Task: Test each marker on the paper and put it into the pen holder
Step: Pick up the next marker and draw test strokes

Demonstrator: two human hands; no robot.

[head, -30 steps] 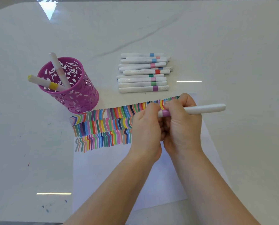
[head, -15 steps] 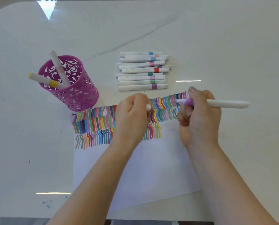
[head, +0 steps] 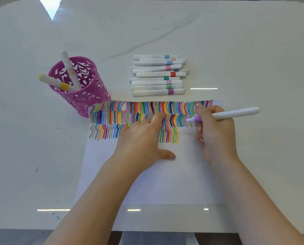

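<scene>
The left hand (head: 142, 140) is laid flat on the white sheet of paper (head: 165, 183), grip released, fingers straight over the rows of coloured strokes (head: 112, 119). The right hand (head: 216, 135) is curled at the sheet's right side, grip clenched round the uncapped white marker with a lilac tip (head: 236, 113); the tip is held at the second row's right end. Bare paper is left below the third row, down to the sheet's near edge, close to the glossy white desk (head: 262, 50) edge. The magenta perforated pen holder (head: 89, 98) is placed at the sheet's far-left corner, the pile of white capped markers (head: 158, 75) just beyond its far edge.
</scene>
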